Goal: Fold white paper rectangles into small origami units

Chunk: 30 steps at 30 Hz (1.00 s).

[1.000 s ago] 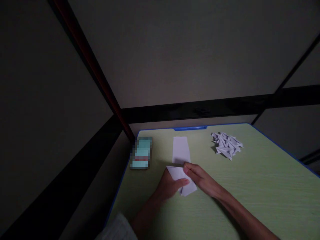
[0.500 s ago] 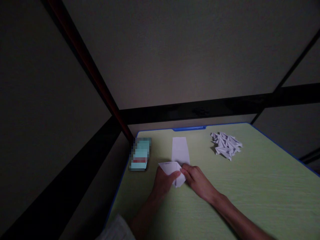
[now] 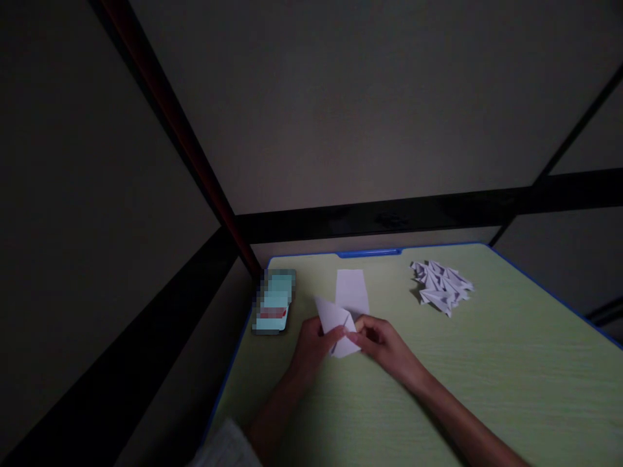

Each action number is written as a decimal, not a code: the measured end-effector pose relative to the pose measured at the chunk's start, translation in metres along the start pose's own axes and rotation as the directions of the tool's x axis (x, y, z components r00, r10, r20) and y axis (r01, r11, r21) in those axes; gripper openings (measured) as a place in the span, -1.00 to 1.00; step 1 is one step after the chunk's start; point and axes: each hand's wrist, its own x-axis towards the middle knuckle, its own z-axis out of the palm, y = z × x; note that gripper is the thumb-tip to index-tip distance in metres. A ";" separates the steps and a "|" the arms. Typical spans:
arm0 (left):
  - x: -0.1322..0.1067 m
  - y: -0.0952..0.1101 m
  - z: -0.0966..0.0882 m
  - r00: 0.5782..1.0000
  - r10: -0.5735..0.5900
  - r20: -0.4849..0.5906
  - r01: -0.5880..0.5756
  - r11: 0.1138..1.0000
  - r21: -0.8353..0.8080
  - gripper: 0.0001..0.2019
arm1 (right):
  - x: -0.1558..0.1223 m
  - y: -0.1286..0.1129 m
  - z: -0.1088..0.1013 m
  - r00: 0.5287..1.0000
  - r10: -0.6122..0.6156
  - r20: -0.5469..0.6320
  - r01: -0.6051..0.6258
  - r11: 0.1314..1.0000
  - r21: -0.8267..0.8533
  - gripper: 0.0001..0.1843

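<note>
Head view: left hand (image 3: 309, 342) and right hand (image 3: 387, 345) pinch a folded white paper sheet (image 3: 332, 316) from either side, probably keeping its folds from opening.

Slants the left forearm (image 3: 277, 412) up and rightward and the right forearm (image 3: 455, 416) up and leftward, holding left hand (image 3: 311, 344) and right hand (image 3: 389, 348) close together, low in the middle of the view. Points left thumb (image 3: 335, 335) and right thumb (image 3: 363, 342) inward, tips nearly meeting, with the left fingers mostly hidden and the right fingers (image 3: 374, 321) curled into a pinch. Shows a pale sleeve (image 3: 228, 446) near the left elbow.
</note>
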 end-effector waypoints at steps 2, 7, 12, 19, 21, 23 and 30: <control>0.001 0.001 -0.001 0.999 0.043 -0.008 -0.043 0.999 -0.020 -0.76 | 0.001 -0.003 -0.001 0.999 0.028 0.035 -0.030 0.997 0.073 -0.64; -0.002 -0.001 0.002 0.992 0.105 0.066 -0.112 0.988 0.105 -0.74 | 0.000 -0.006 0.000 0.999 0.038 0.019 -0.041 0.985 0.168 -0.67; -0.007 -0.004 0.009 0.995 0.026 0.091 -0.031 0.999 0.044 -0.72 | 0.000 -0.001 0.001 0.987 0.106 -0.120 -0.072 0.965 0.254 -0.67; -0.010 -0.003 0.007 0.975 -0.042 0.216 0.030 0.998 0.062 -0.72 | -0.002 -0.002 -0.001 0.980 0.041 -0.195 -0.034 0.999 0.035 -0.72; -0.010 -0.004 0.008 0.982 -0.052 0.183 0.047 0.998 0.028 -0.74 | -0.004 -0.001 0.000 0.966 0.013 -0.259 -0.018 1.000 -0.020 -0.67; -0.008 -0.006 0.008 0.996 -0.047 0.077 0.051 0.998 -0.043 -0.74 | -0.006 0.000 0.000 0.948 -0.044 -0.315 0.014 0.995 -0.097 -0.68; 0.002 -0.004 -0.008 0.994 0.003 -0.105 -0.022 0.984 -0.179 -0.73 | -0.016 -0.019 -0.013 0.938 -0.250 0.240 0.316 0.900 -0.300 -0.61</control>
